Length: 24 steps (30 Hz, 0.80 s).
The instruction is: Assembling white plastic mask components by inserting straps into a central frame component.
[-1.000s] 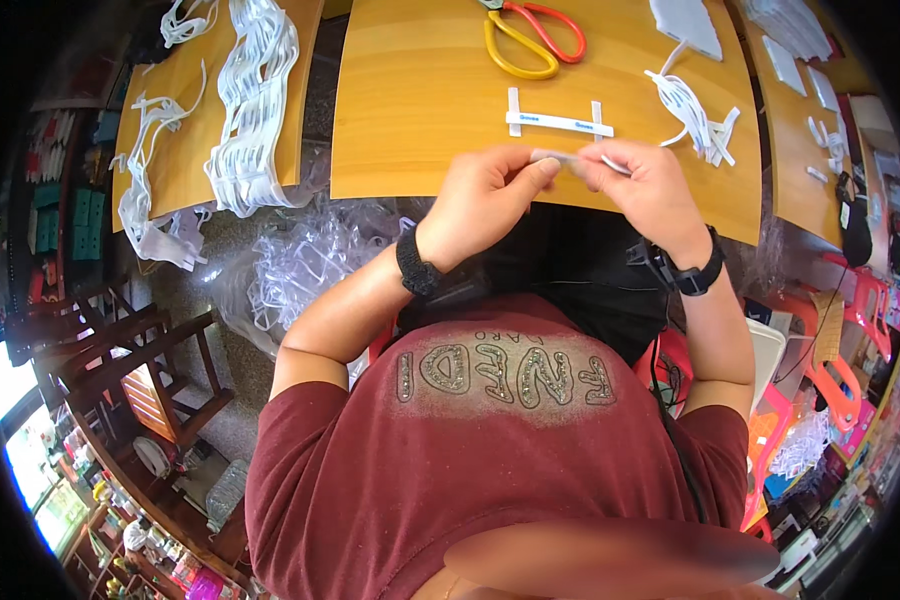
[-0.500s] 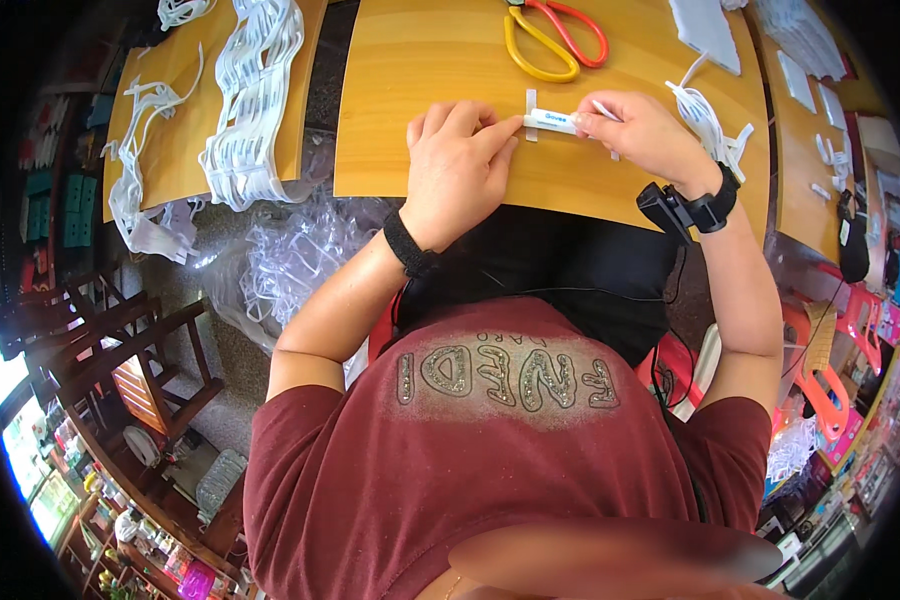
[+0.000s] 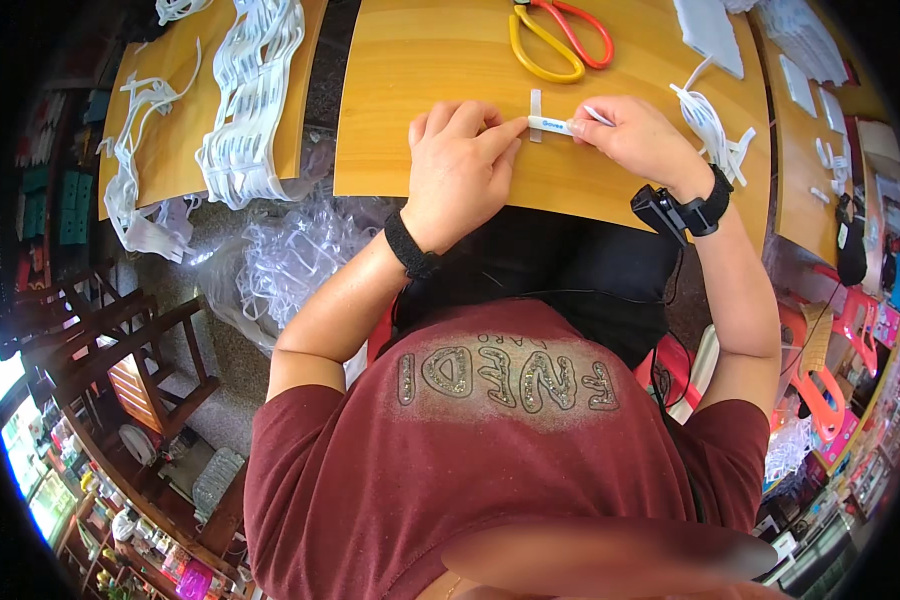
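A narrow white label strip [image 3: 550, 124] with blue print is stretched between my hands, low over the wooden table. My left hand [image 3: 462, 165] rests on the tabletop with its fingers bent, and its index fingertip and thumb meet at the strip's left end. Thumb and fingers of my right hand [image 3: 642, 142] pinch the right end. A thin white piece [image 3: 599, 116] pokes out above that grip; whether it belongs to the strip cannot be made out. Beneath the strip, a pale tape piece [image 3: 536, 103] is stuck across the table.
Yellow-and-red-handled scissors [image 3: 560, 45] lie beyond my hands. White bundled straps [image 3: 708, 125] and a white stack [image 3: 708, 35] sit to the right. On the left table [image 3: 315, 60] hang long white strap bundles [image 3: 250, 110]. A plastic bag of white scraps [image 3: 295, 255] stands below.
The strip looks narrower and its printed face has turned. My right hand has shifted slightly, while my left hand stays nearly in place at the strip's left end.
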Motion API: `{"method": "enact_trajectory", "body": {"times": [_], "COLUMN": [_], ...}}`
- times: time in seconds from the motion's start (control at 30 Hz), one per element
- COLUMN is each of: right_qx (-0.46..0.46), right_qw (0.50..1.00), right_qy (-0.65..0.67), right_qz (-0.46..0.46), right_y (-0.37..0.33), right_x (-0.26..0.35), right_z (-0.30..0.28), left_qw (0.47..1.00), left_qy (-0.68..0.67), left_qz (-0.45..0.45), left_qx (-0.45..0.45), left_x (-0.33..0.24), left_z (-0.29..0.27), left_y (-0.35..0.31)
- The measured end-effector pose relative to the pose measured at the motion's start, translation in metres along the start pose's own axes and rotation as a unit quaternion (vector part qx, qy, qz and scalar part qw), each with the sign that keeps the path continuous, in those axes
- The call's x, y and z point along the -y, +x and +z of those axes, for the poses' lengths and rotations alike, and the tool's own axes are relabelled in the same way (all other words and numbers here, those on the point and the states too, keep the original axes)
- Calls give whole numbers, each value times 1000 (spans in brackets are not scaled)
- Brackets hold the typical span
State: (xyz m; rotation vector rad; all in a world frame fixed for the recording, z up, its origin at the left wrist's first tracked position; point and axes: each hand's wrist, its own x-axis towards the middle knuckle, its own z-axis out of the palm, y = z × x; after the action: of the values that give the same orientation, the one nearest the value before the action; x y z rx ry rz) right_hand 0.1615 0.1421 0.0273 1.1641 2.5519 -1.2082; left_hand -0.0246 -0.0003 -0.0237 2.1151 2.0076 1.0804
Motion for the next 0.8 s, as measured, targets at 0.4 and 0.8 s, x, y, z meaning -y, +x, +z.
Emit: {"method": "enact_trajectory", "body": {"times": [0.4, 0.8], "right_qx": [-13, -39], "right_qw": [1000, 994], "right_qy": [-21, 96], "right_qz": [-8, 28], "right_y": [3, -29], "right_x": [-1, -38], "right_z": [2, -27], "left_qw": [1000, 998], "left_qy": [17, 44], "left_qz": [14, 36], "left_qx": [7, 40], "left_x": [-4, -7], "left_z": [-1, -2], "left_y": [0, 2]}}
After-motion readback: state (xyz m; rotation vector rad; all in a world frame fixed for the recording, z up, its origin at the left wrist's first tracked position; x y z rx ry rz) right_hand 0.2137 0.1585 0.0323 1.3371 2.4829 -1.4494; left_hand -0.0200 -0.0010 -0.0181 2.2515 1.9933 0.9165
